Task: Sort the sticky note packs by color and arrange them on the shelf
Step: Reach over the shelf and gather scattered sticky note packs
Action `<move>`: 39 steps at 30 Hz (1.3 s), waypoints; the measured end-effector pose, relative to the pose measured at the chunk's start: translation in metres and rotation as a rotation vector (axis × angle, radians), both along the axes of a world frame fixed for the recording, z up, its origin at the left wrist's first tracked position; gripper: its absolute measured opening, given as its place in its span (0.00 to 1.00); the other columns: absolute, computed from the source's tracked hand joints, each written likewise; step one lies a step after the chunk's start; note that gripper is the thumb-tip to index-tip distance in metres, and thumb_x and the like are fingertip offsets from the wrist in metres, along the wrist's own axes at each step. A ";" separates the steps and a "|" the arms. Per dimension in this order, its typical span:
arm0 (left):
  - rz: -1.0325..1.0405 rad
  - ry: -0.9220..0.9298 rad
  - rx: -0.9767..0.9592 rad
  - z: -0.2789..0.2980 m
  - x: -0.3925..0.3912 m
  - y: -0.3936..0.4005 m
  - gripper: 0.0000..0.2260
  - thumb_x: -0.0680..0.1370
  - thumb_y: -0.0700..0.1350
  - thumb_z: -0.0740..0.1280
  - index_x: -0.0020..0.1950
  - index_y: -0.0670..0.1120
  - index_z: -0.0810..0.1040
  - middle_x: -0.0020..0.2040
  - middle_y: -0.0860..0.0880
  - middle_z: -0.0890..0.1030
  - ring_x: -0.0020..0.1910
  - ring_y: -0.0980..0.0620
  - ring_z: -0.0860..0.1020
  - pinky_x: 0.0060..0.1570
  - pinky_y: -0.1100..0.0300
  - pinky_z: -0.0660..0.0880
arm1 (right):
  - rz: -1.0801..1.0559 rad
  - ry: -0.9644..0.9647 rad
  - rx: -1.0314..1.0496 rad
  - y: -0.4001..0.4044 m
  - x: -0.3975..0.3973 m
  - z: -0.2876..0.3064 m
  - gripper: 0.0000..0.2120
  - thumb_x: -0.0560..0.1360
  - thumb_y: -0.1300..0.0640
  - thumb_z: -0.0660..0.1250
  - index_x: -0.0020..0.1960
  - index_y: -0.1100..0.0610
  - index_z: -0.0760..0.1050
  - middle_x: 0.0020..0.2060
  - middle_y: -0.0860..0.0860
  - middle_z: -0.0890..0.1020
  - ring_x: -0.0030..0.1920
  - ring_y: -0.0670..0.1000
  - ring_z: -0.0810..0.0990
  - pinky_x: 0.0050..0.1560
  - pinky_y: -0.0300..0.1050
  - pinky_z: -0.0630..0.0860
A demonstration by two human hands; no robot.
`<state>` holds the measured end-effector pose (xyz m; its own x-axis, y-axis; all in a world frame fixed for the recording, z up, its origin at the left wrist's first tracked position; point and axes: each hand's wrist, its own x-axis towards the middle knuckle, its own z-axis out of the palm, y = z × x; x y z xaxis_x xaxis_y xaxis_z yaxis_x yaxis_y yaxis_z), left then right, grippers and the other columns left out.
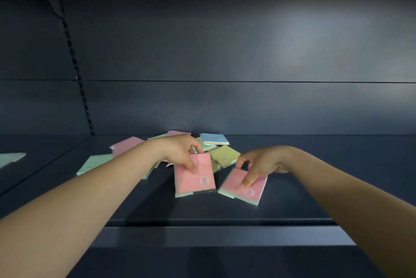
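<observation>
While each lies under one, both hands (182, 151) pinch pink packs (194, 175)

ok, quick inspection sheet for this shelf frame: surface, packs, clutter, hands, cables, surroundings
Surface: dark shelf, matte, lit from the right.
Job's things: left pink pack and right pink pack lie side by side at the front; unsorted pile of pink, green, yellow and blue packs behind.
Clutter: one green pack on the neighbouring bay, far left.
Hands: left hand grips the left pink pack; right hand pinches the right pink pack.
Cables: nothing seen.
Surroundings: dark back panel, slotted upright.
</observation>
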<state>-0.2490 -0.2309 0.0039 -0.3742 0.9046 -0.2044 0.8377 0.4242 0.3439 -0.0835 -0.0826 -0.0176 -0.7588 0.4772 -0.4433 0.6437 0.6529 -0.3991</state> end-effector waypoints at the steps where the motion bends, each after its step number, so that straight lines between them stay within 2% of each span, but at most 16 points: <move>1: 0.024 -0.018 0.022 0.000 -0.002 -0.002 0.20 0.71 0.44 0.73 0.60 0.52 0.73 0.50 0.53 0.72 0.46 0.54 0.73 0.34 0.66 0.68 | -0.018 0.016 -0.043 0.002 0.000 -0.002 0.24 0.67 0.54 0.77 0.60 0.51 0.71 0.44 0.47 0.75 0.47 0.50 0.78 0.44 0.39 0.74; 5: 0.082 -0.114 0.076 -0.001 -0.009 -0.009 0.16 0.71 0.40 0.72 0.55 0.52 0.74 0.56 0.51 0.74 0.50 0.52 0.75 0.42 0.64 0.72 | -0.077 0.074 -0.157 0.002 -0.001 -0.006 0.17 0.67 0.62 0.76 0.51 0.54 0.73 0.44 0.50 0.79 0.41 0.48 0.81 0.39 0.37 0.75; 7: 0.089 -0.124 0.083 0.000 -0.008 -0.014 0.16 0.71 0.39 0.72 0.55 0.52 0.73 0.59 0.50 0.74 0.52 0.50 0.76 0.45 0.61 0.73 | -0.105 0.108 -0.164 -0.001 0.000 -0.006 0.15 0.67 0.63 0.76 0.48 0.54 0.73 0.44 0.51 0.80 0.41 0.48 0.81 0.40 0.37 0.74; 10: 0.116 -0.090 0.073 0.001 -0.008 -0.021 0.16 0.71 0.41 0.72 0.55 0.53 0.73 0.58 0.49 0.74 0.54 0.48 0.77 0.52 0.56 0.75 | -0.167 0.187 -0.172 -0.008 0.002 -0.008 0.13 0.68 0.64 0.75 0.46 0.54 0.73 0.42 0.52 0.80 0.41 0.49 0.80 0.38 0.37 0.73; 15: 0.132 -0.038 0.020 0.010 -0.002 -0.045 0.18 0.71 0.42 0.73 0.60 0.49 0.74 0.51 0.50 0.73 0.49 0.50 0.74 0.46 0.62 0.71 | -0.315 0.318 -0.259 -0.029 0.011 -0.008 0.09 0.69 0.69 0.72 0.45 0.61 0.74 0.38 0.56 0.82 0.38 0.53 0.81 0.43 0.44 0.78; 17: 0.129 -0.057 0.073 0.018 -0.004 -0.057 0.14 0.72 0.41 0.72 0.56 0.47 0.74 0.47 0.49 0.73 0.45 0.49 0.72 0.42 0.61 0.69 | -0.368 0.387 -0.311 -0.039 0.015 -0.004 0.09 0.70 0.68 0.71 0.50 0.65 0.76 0.37 0.56 0.83 0.36 0.51 0.82 0.38 0.42 0.80; 19: 0.178 -0.173 0.186 0.019 -0.012 -0.071 0.12 0.72 0.40 0.70 0.52 0.45 0.73 0.45 0.47 0.74 0.42 0.48 0.71 0.38 0.60 0.67 | -0.422 0.458 -0.373 -0.054 0.014 0.000 0.09 0.72 0.65 0.70 0.52 0.65 0.77 0.38 0.55 0.83 0.36 0.50 0.82 0.33 0.39 0.77; 20: 0.220 -0.280 0.260 0.018 -0.017 -0.080 0.12 0.72 0.38 0.70 0.53 0.44 0.73 0.46 0.47 0.75 0.43 0.48 0.73 0.38 0.60 0.69 | -0.440 0.492 -0.387 -0.064 0.013 0.001 0.08 0.73 0.64 0.69 0.52 0.64 0.77 0.39 0.55 0.83 0.38 0.50 0.82 0.33 0.39 0.77; 22: 0.301 -0.512 0.394 0.014 -0.026 -0.101 0.15 0.72 0.33 0.68 0.57 0.43 0.73 0.48 0.46 0.77 0.45 0.48 0.78 0.41 0.59 0.75 | -0.457 0.562 -0.419 -0.084 0.006 0.003 0.06 0.74 0.65 0.68 0.51 0.63 0.77 0.42 0.56 0.84 0.41 0.52 0.82 0.40 0.43 0.79; 24: 0.346 -0.642 0.454 0.010 -0.035 -0.125 0.16 0.73 0.31 0.67 0.58 0.43 0.74 0.48 0.46 0.79 0.44 0.50 0.79 0.39 0.60 0.77 | -0.464 0.624 -0.440 -0.109 -0.004 0.007 0.07 0.74 0.66 0.68 0.52 0.64 0.77 0.45 0.58 0.84 0.42 0.54 0.82 0.45 0.46 0.78; 29: 0.442 -0.761 0.539 0.013 -0.074 -0.201 0.09 0.76 0.33 0.64 0.54 0.41 0.76 0.48 0.44 0.81 0.44 0.48 0.80 0.41 0.58 0.77 | -0.494 0.765 -0.430 -0.176 -0.043 0.015 0.07 0.74 0.65 0.67 0.52 0.62 0.77 0.43 0.55 0.83 0.42 0.51 0.81 0.41 0.43 0.77; 32: 0.529 -0.825 0.631 0.015 -0.102 -0.251 0.04 0.78 0.34 0.62 0.50 0.40 0.75 0.46 0.43 0.80 0.44 0.47 0.79 0.44 0.55 0.77 | -0.490 0.829 -0.462 -0.215 -0.076 0.013 0.07 0.76 0.64 0.65 0.53 0.63 0.76 0.46 0.56 0.84 0.44 0.52 0.82 0.42 0.44 0.77; 35: 0.628 -0.896 0.720 0.014 -0.136 -0.299 0.06 0.78 0.33 0.61 0.53 0.38 0.73 0.44 0.42 0.79 0.43 0.48 0.79 0.47 0.53 0.75 | -0.467 0.862 -0.502 -0.253 -0.114 0.013 0.07 0.76 0.64 0.64 0.53 0.63 0.76 0.46 0.57 0.84 0.45 0.53 0.82 0.45 0.47 0.78; 37: 0.683 -0.954 0.785 0.011 -0.160 -0.329 0.10 0.77 0.31 0.60 0.58 0.37 0.71 0.46 0.41 0.79 0.45 0.47 0.79 0.50 0.52 0.75 | -0.441 0.889 -0.559 -0.278 -0.143 0.013 0.07 0.76 0.66 0.63 0.53 0.63 0.75 0.45 0.57 0.83 0.44 0.53 0.82 0.45 0.47 0.79; 39: 0.735 -0.985 0.827 0.007 -0.182 -0.352 0.10 0.76 0.28 0.59 0.56 0.35 0.70 0.48 0.40 0.78 0.49 0.45 0.78 0.53 0.51 0.74 | -0.405 0.921 -0.640 -0.299 -0.172 0.013 0.07 0.76 0.67 0.62 0.52 0.64 0.76 0.45 0.58 0.83 0.44 0.53 0.82 0.46 0.49 0.79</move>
<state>-0.4314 -0.5834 0.0110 -0.8085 0.5618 -0.1751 -0.1815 0.0451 0.9824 -0.2559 -0.3812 -0.0049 -0.7613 0.6460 -0.0555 0.0577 -0.0178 -0.9982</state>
